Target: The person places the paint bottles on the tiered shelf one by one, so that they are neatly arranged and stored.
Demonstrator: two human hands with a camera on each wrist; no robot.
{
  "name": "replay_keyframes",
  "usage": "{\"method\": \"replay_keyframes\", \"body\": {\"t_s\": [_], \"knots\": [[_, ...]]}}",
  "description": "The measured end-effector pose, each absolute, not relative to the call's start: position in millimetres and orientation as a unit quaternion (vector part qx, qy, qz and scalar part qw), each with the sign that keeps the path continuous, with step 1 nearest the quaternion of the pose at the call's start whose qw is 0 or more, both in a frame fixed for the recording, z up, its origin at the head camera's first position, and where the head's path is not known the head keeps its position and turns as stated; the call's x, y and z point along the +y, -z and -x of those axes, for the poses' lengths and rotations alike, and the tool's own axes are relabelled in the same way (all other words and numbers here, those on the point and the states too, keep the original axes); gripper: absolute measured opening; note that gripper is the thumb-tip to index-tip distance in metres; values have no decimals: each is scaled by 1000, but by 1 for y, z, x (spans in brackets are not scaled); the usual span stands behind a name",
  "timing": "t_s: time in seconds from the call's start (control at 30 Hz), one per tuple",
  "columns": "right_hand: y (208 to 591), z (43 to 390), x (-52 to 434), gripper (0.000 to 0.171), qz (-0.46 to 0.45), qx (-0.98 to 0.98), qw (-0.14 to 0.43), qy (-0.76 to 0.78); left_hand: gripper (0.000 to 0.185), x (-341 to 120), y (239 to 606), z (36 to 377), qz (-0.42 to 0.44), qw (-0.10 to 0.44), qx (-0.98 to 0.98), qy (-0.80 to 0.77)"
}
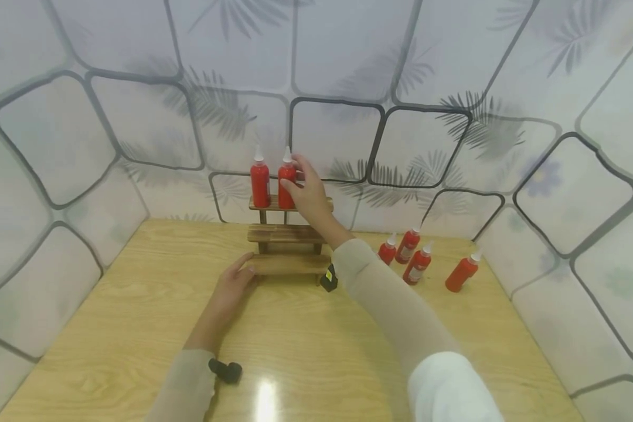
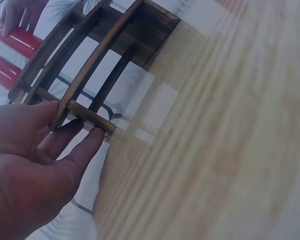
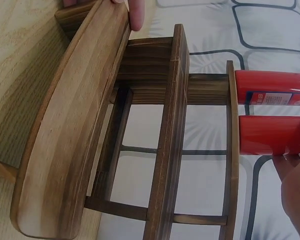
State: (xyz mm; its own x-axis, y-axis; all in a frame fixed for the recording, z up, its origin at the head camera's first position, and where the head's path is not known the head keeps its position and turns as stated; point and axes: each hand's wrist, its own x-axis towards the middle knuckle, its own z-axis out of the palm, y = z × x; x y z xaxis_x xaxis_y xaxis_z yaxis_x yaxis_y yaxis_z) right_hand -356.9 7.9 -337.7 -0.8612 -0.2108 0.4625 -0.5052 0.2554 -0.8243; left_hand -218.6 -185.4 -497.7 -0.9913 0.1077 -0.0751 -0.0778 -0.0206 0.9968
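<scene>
A three-step wooden shelf rack (image 1: pixel 285 233) stands on the table near the wall. My right hand (image 1: pixel 311 196) holds a red squeeze bottle (image 1: pixel 286 186) with a white pointed cap, upright on the top step. Just left of it on that step is another red bottle (image 1: pixel 261 184), its label partly showing in the right wrist view. The held bottle's base meets the top board (image 3: pixel 232 170). My left hand (image 2: pixel 40 160) grips the left end of the lowest step (image 1: pixel 290 265), its thumb on the board and fingers against the side frame.
Several more red bottles, among them one at the far right (image 1: pixel 461 272) and a labelled one (image 1: pixel 417 266), stand on the wooden table (image 1: pixel 316 351) right of the rack. Patterned walls (image 1: pixel 337 140) enclose the table's back and sides. Wrist cameras sit on both arms.
</scene>
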Motion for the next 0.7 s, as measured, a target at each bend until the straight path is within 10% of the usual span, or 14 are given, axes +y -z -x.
{"method": "replay_keyframes", "body": {"t_s": [0.7], "knots": [[337,357,8,61,-228,-795,115,-551,55,-185,496,220,-4,60,712,-700]]}}
